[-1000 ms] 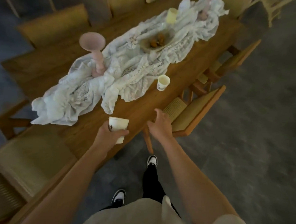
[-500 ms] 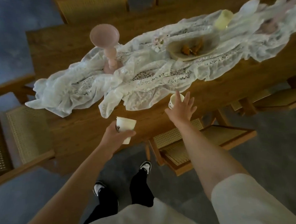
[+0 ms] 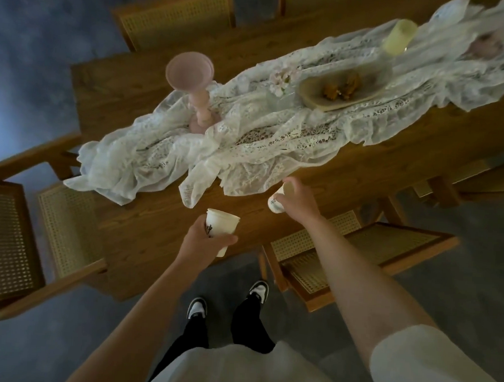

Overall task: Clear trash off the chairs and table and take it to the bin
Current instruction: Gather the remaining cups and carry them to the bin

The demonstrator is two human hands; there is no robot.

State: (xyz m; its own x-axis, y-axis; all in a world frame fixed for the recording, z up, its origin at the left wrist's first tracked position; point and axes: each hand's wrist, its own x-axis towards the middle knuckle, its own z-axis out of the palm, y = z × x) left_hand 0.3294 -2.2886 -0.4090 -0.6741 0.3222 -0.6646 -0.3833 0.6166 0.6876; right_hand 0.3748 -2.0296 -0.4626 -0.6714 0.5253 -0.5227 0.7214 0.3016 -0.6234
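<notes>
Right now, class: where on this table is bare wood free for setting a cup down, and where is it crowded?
Free: the near strip of table between cloth and edge, left of the left hand; also the far corner behind the pink stand. Crowded: the middle, under cloth, bowl and candle.

The long brown wooden table (image 3: 143, 234) shows grain and a soft shine. The crumpled white lace cloth (image 3: 262, 138) is thin and holed. The near white paper cup (image 3: 222, 225) and the far white paper cup (image 3: 275, 203) look matt. The right wooden chair (image 3: 394, 245) has a woven cane seat.
</notes>
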